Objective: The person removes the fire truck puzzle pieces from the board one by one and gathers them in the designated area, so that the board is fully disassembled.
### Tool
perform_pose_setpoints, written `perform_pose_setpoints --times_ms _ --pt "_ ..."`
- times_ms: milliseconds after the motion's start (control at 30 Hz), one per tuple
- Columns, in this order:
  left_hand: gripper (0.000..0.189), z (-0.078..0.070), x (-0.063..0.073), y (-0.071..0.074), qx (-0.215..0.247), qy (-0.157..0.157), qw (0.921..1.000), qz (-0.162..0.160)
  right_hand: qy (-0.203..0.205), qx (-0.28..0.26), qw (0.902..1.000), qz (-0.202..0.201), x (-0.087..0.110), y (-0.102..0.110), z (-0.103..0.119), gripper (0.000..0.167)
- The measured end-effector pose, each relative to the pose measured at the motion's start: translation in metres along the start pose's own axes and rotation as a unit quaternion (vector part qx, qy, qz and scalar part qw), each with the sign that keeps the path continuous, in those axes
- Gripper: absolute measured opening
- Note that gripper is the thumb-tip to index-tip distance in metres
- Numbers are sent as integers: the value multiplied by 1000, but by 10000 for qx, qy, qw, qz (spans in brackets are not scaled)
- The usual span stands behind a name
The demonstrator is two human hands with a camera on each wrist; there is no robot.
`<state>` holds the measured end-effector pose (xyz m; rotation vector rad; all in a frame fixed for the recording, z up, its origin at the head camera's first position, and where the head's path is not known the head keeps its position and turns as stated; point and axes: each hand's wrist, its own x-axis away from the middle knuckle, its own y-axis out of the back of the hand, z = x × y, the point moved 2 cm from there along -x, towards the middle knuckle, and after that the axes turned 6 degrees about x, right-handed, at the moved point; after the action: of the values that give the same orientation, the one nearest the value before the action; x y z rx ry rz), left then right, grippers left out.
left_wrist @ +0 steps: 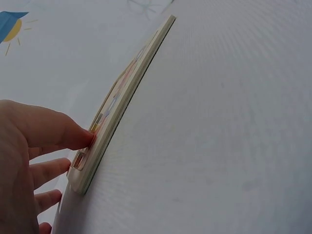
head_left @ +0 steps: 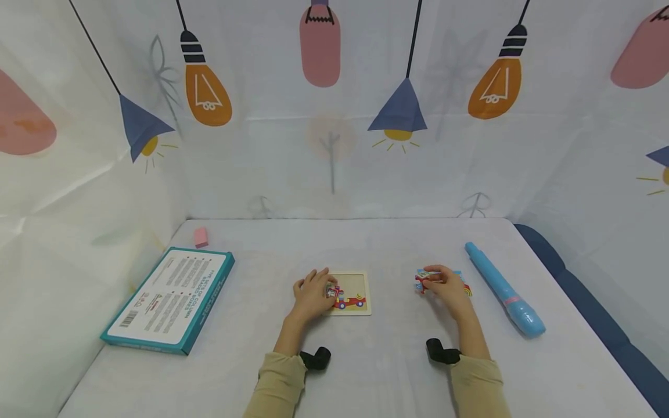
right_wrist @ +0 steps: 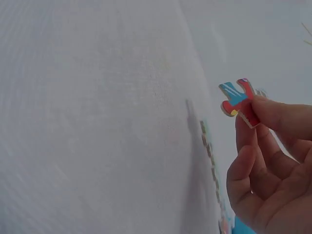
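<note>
A shallow wooden jigsaw board (head_left: 355, 280) lies mid-table, with pieces showing a red vehicle (head_left: 355, 301) in its lower part. My left hand (head_left: 310, 296) rests over the board's left end, fingers spread. In the left wrist view its thumb (left_wrist: 80, 136) presses on the pieces inside the rim; another finger touches near the board's end. To the right, my right hand (head_left: 448, 293) pinches a small red and blue puzzle piece (right_wrist: 237, 100) between thumb and fingers, lifted off the table. Several colourful loose pieces (head_left: 467, 287) lie beneath that hand, partly covered by it.
A teal-edged box (head_left: 167, 299) with printed text lies at the left. Behind it sits a small pink block (head_left: 201, 237). On the right lies a long light-blue tube-like object (head_left: 504, 290) with a pink band. A patterned white curtain (head_left: 329, 162) hangs behind the table.
</note>
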<state>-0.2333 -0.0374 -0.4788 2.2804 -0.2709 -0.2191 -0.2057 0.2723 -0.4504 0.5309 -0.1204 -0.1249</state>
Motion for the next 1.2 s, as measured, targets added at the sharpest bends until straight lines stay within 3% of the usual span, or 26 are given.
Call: perform_pose_setpoints --times_ms 333,600,1000,1200 --pt "24 3 1 -1 -151 -103 9998 -40 -428 628 9958 -513 8 19 -13 34" --pt "22 4 1 -2 -101 -147 9998 -77 -731 1344 9855 -734 12 28 -22 31" --pt "20 3 1 -2 -90 -137 9998 -84 -593 2115 9689 -1139 8 30 -26 35" --pt "21 1 1 0 -115 -158 9998 -92 -471 2153 9665 -1314 7 28 -21 32"
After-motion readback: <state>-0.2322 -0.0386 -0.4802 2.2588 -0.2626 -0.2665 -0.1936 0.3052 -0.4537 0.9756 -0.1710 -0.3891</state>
